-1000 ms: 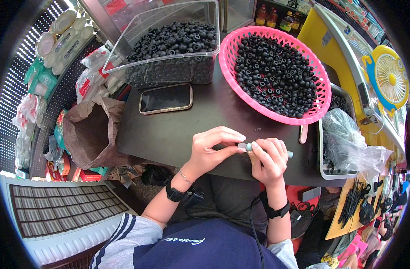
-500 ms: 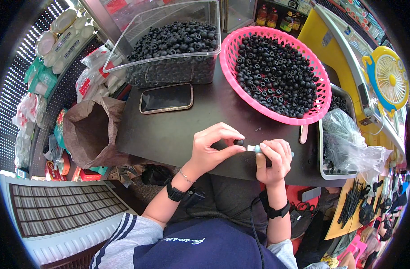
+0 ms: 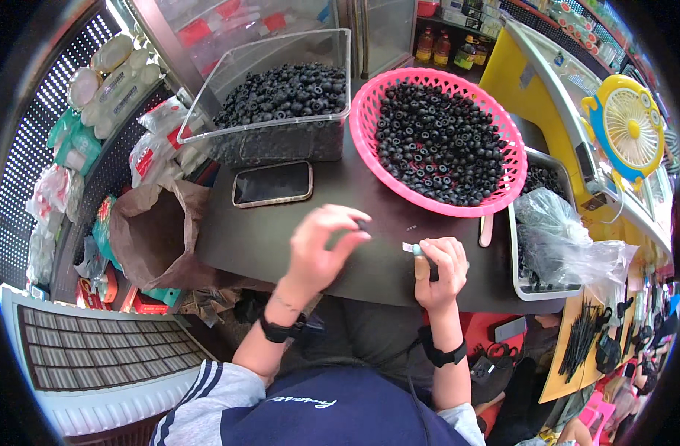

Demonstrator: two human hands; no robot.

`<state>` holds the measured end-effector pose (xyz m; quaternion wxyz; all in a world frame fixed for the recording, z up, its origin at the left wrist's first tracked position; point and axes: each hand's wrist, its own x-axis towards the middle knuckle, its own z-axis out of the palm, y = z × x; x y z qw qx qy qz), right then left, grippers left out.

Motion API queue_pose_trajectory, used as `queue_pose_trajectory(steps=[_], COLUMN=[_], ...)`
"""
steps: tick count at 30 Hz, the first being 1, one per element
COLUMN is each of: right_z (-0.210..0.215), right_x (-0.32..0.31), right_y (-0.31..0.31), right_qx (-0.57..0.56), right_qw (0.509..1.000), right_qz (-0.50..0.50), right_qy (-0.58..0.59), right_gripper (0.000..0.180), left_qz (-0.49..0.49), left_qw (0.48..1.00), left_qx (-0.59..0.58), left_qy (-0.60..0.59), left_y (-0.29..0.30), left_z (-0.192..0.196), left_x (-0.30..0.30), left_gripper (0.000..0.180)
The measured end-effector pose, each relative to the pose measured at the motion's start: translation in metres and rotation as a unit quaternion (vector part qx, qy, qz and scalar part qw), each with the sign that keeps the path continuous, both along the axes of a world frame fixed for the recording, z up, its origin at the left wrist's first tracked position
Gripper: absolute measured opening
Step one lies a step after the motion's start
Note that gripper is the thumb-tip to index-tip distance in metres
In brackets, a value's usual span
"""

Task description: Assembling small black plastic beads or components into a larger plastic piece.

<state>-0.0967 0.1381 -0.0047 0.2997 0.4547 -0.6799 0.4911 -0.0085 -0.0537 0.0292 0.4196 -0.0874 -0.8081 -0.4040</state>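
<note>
Between the thumb and fingertips of my left hand (image 3: 316, 245) is a small round black piece (image 3: 362, 225), blurred by motion. My right hand (image 3: 442, 271) grips a small pale blue tool (image 3: 418, 250) with a flat whitish tip that points left. Tip and black piece are apart, with a gap of dark table (image 3: 340, 275) between them. Beyond my right hand stands a pink plastic basket (image 3: 514, 175) of small black pieces, many showing round openings. A clear plastic bin (image 3: 338, 111) at the far left of it holds more dark round pieces.
A phone (image 3: 273, 183) lies left of my left hand. Right of the basket is a white tray (image 3: 522, 290) with black pieces and a clear plastic bag (image 3: 570, 238). A flat stick (image 3: 486, 230) lies by the basket. A brown bag (image 3: 158, 238) opens at the table's left; a fan (image 3: 630, 126) stands right.
My left hand has moved left, away from the tool, still pinching the black piece. My right hand keeps the tool in nearly the same place. The whole view has shifted slightly.
</note>
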Motion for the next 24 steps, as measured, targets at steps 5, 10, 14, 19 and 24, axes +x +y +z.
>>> queue_pose_trajectory(steps=[5, 10, 14, 19, 24], right_z=[-0.002, 0.001, -0.002, -0.003, -0.002], right_x=[-0.001, 0.002, 0.001, 0.002, 0.004], right_y=[0.002, 0.003, 0.008, 0.014, 0.014], right_qx=[-0.006, -0.021, -0.043, -0.077, -0.083], right_qw=[1.0, 0.999, 0.999, 0.996, 0.995], right_qz=[0.009, 0.025, 0.023, 0.019, 0.029], right_qy=[-0.013, -0.022, -0.024, -0.034, -0.045], right_gripper=[0.026, 0.026, 0.024, 0.022, 0.023], left_qz=[0.201, 0.339, 0.192, -0.117, -0.126], left_qw=[0.973, 0.933, 0.975, 0.942, 0.88], left_qx=[-0.038, -0.122, -0.103, -0.217, -0.346], left_qy=[0.105, 0.006, -0.045, -0.227, -0.301], left_y=[-0.061, -0.117, -0.072, -0.014, -0.01], left_z=[0.073, 0.107, 0.102, 0.058, 0.026], left_x=[-0.008, -0.031, -0.072, -0.147, -0.192], left_gripper=[0.025, 0.032, 0.033, 0.025, 0.025])
